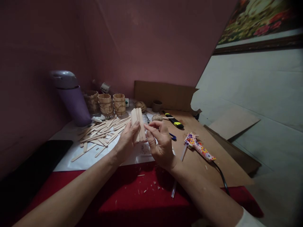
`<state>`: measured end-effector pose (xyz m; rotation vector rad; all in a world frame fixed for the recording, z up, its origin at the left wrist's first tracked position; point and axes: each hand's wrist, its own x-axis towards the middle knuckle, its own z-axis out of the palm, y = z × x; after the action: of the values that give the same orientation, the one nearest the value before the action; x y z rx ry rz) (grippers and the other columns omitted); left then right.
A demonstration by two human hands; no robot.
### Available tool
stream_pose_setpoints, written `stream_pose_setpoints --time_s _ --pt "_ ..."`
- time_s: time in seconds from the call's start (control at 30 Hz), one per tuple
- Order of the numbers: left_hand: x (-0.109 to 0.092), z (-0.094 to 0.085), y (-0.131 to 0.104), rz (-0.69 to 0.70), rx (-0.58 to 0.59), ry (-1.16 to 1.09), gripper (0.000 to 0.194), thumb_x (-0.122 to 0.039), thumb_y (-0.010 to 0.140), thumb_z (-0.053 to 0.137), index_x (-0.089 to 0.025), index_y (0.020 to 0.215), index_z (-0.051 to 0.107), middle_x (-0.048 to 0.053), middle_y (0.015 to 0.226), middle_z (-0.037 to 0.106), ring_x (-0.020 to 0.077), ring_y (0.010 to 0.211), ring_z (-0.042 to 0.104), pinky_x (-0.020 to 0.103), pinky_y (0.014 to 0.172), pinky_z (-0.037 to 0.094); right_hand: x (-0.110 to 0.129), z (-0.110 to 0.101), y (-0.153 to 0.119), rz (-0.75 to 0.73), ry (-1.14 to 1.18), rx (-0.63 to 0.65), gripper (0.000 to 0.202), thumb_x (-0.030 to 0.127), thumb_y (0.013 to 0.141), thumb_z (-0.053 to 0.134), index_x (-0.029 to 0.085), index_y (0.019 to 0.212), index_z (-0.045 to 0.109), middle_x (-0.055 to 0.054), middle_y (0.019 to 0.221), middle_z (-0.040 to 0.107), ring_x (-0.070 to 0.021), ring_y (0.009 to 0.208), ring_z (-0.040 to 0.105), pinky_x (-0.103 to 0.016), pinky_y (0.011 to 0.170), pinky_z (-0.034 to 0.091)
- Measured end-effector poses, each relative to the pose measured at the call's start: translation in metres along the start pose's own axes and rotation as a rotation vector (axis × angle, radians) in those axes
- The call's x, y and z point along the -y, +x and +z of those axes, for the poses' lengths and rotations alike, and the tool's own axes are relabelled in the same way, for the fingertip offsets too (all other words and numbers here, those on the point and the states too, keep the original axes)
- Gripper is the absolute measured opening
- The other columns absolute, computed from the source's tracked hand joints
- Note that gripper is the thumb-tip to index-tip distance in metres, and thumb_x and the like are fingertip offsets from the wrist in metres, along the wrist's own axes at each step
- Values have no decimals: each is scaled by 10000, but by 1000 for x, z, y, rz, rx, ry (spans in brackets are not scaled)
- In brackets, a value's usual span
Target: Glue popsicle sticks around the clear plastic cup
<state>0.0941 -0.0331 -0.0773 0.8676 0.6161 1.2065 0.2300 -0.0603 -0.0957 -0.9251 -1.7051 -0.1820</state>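
Here, sticks (139, 127) between hands (162, 148), cups (105, 105) beyond.

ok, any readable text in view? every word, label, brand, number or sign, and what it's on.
No text is readable.
White container at the back: dark marks, too small to read.
White-and-green item by the carved cups: green patch, too small to make out.
Glue gun: flower pattern, no lettering I can make out.
Held wooden sticks: no writing visible.
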Motion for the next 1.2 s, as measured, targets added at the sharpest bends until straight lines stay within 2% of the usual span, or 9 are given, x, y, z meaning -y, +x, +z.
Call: stream_pose_setpoints --time_s 0.13,0.3,0.43,0.53,0.7,0.8,0.93,1.0,1.2 --pt "-1 -1 0 -2 11 -27 433 -423 780 834 -210 1109 650 59 1098 735 212 927 700 271 668 580 -1 1 0 -3 -10 5 302 201 1014 508 212 1232 717 -104 1113 609 -218 1035 630 -426 890 595" --pt "-2 -4 2 -19 -22 -70 326 -362 797 812 -173 1023 673 49 987 723 180 818 677 283 657 596 2 -1 1 1 -3 -30 289 181 1022 493 171 1201 719 -116 1106 619 -218 1048 634 -417 894 593" --pt "-3 -4 4 -40 -56 -83 328 -325 754 818 -158 987 659 41 919 702 166 762 656 284 651 592 3 -1 -1 -15 18 -32 273 170 1013 507 203 1191 711 -95 1102 620 -212 1041 639 -418 883 596" --pt "-5 -7 7 34 -48 -41 414 -325 696 854 -163 1010 639 37 927 699 175 792 665 288 681 583 3 -1 -2 -36 39 -66 269 157 1007 512 208 1189 704 -91 1104 614 -210 1042 634 -420 881 592" --pt "-10 -25 22 317 -65 203 644 -317 596 923 -182 1128 587 54 1034 695 214 923 669 306 749 563 -4 -3 2 -15 41 -161 246 182 1020 491 231 1127 707 -76 1074 611 -210 1022 626 -441 882 584" --pt "-9 -41 37 348 -109 327 877 -279 450 968 -193 1210 539 91 1126 689 296 1066 663 391 860 571 -11 -3 4 27 41 -181 234 211 1027 484 228 1099 706 -74 1069 610 -207 1021 626 -442 896 583" --pt "0 -57 53 351 -176 508 1171 -189 336 977 -204 1382 451 157 1335 612 377 1290 570 502 1091 466 -21 0 4 104 78 -182 241 255 1034 478 210 1044 714 -76 1062 609 -206 1010 631 -431 897 577" --pt "6 -61 56 349 -151 560 1241 -197 365 979 -202 1462 399 180 1378 587 401 1317 553 537 1110 448 -24 1 4 130 104 -191 252 276 1038 471 209 1011 713 -74 1049 610 -203 991 635 -421 878 578" --pt "15 -65 57 391 -100 698 1222 -215 463 964 -153 1533 376 211 1393 578 451 1360 515 598 1169 365 -29 4 4 126 124 -197 239 291 1034 489 221 960 705 -69 1017 617 -201 975 629 -421 894 567"
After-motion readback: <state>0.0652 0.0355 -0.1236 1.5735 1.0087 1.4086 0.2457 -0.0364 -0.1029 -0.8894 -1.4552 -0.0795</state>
